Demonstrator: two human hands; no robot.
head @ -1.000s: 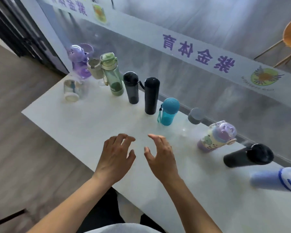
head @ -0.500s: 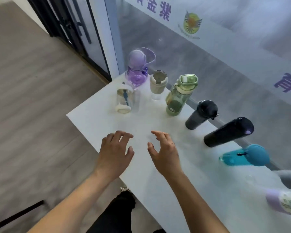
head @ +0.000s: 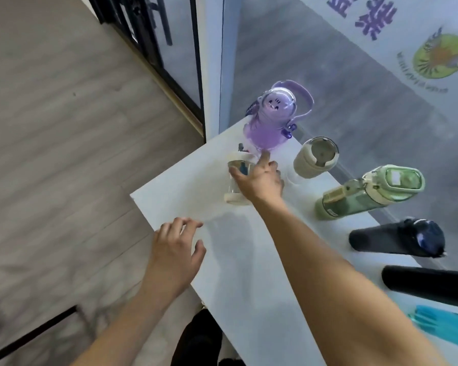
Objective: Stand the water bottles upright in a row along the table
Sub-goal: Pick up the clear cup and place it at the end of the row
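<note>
A short clear bottle (head: 234, 192) with a white end stands near the left end of the white table (head: 185, 199). My right hand (head: 261, 180) is closed around its upper part, thumb on the left side and forefinger pointing forward. My left hand (head: 176, 249) hovers over the table's near edge, fingers apart and holding nothing. Behind stand a purple bottle (head: 270, 120), a beige tumbler (head: 315, 159), a green bottle (head: 368, 192), a dark grey bottle (head: 397, 239), a black bottle (head: 428, 283) and a teal bottle (head: 444, 326), in a row along the far edge.
A glass wall (head: 328, 62) with purple lettering and a round logo runs right behind the row. The table's left end and near edge drop to a wooden floor (head: 64, 154). A dark door frame (head: 148, 27) stands at the back left.
My view has swung left along the table. My right hand has reached forward and closed on the clear bottle. My left hand stayed back near the front edge.
</note>
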